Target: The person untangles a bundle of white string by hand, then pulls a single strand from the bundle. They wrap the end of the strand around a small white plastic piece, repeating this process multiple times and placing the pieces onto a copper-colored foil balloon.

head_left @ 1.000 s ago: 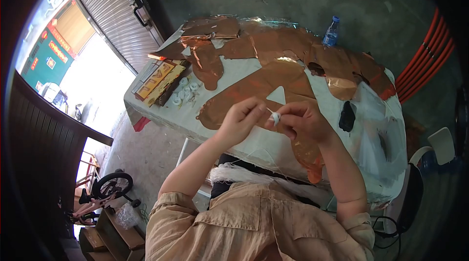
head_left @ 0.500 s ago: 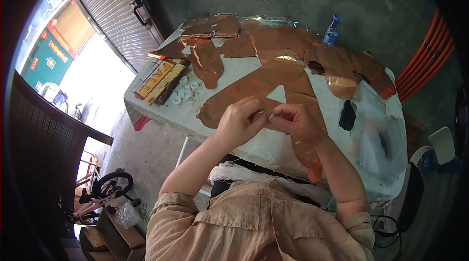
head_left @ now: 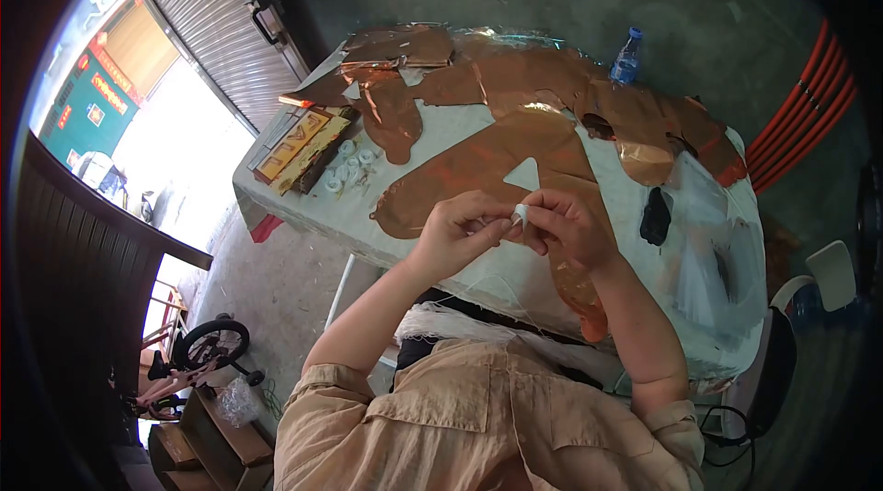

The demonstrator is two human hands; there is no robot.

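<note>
My left hand [head_left: 452, 234] and my right hand [head_left: 572, 229] meet fingertip to fingertip above the near part of the table. Between them they pinch a small white roll [head_left: 521, 212], which looks like tape or thread. My right hand's thumb and fingers close around the roll, and my left hand's fingertips press against its left side. Below the hands lies a large copper-coloured foil sheet [head_left: 478, 165] with a triangular hole in it. A bundle of white fibres [head_left: 451, 321] rests on my lap, with thin strands running up toward the hands.
The white-covered table [head_left: 303, 211] carries more copper foil pieces [head_left: 644, 128], several small white rolls [head_left: 351, 165], yellow-and-red packets [head_left: 294, 149], a black object [head_left: 655, 215] and clear plastic [head_left: 717, 261]. A water bottle [head_left: 625, 59] stands at the far edge. Orange pipes [head_left: 800, 114] are at right, a small bicycle [head_left: 202, 353] at left.
One second ago my hands were apart with a thin white strip stretched from the roll. They then closed together, and the roll now shows between the touching fingertips.
</note>
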